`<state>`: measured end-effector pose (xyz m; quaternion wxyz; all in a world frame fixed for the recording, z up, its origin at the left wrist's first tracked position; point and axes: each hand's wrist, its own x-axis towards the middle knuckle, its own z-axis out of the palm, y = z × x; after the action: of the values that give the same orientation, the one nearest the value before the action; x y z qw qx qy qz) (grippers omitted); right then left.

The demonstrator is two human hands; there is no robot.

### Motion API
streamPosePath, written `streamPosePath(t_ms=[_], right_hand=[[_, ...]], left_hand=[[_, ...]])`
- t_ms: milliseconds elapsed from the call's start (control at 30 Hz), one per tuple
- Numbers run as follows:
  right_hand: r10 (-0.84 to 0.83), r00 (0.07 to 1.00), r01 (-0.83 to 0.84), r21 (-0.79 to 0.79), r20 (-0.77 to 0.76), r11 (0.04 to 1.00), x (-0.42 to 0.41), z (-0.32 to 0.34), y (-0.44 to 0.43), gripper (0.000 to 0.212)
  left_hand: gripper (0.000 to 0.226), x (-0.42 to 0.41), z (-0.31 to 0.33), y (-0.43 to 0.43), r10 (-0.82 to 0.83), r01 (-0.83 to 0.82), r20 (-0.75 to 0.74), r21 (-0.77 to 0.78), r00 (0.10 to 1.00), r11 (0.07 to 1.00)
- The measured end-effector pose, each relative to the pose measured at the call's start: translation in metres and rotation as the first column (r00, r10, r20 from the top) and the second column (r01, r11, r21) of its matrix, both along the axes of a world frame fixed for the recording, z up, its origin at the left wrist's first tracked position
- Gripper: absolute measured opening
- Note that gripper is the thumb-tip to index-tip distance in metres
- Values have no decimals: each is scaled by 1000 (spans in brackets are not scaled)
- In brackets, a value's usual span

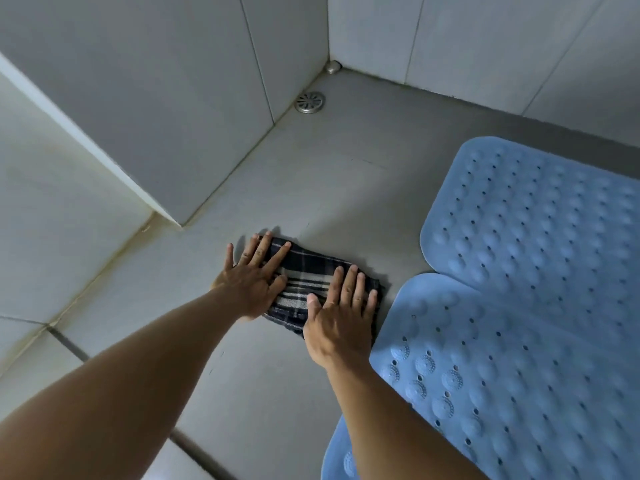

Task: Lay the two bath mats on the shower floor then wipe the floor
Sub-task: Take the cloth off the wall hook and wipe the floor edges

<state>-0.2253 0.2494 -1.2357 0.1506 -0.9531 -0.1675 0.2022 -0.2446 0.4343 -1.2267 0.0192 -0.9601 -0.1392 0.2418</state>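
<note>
Pressing flat on the plaid cloth (304,285), the left hand (251,278) and right hand (341,318) lie open, fingers spread, gripping nothing; the cloth rests on the shower floor (346,188), just left of two overlapping blue bath mats (526,306), the drain (310,103) beyond

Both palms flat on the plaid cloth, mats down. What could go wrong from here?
1. The plaid cloth lies close to the near mat; a rightward stroke may catch and lift its edge.
2. Left hand and right hand press flat, not gripping; the cloth could bunch or slip.
3. The drain corner may go unwiped.
</note>
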Motion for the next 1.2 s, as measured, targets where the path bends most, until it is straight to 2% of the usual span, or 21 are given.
streamPosePath(t_ms=[433,567,867,1067,1200], right_hand=[[-58,995,45,-160,-82,986,78,-17,3,70],[-72,990,52,-164,-118,985,105,-16,4,70],[-101,984,72,-186,-150,980,159,-17,9,68],[-72,988,50,-162,-136,985,207,-19,10,70],[-44,979,13,-153,-201,988,264,-13,7,68]], left_hand=[[63,102,-29,11,-137,138,21,-60,990,989],[64,128,-29,13,-139,140,21,-111,990,984],[65,191,-23,16,-187,183,-20,-119,982,976],[66,241,-21,20,-196,190,-54,-102,979,976],[67,296,-23,24,-234,230,-76,-57,969,972]])
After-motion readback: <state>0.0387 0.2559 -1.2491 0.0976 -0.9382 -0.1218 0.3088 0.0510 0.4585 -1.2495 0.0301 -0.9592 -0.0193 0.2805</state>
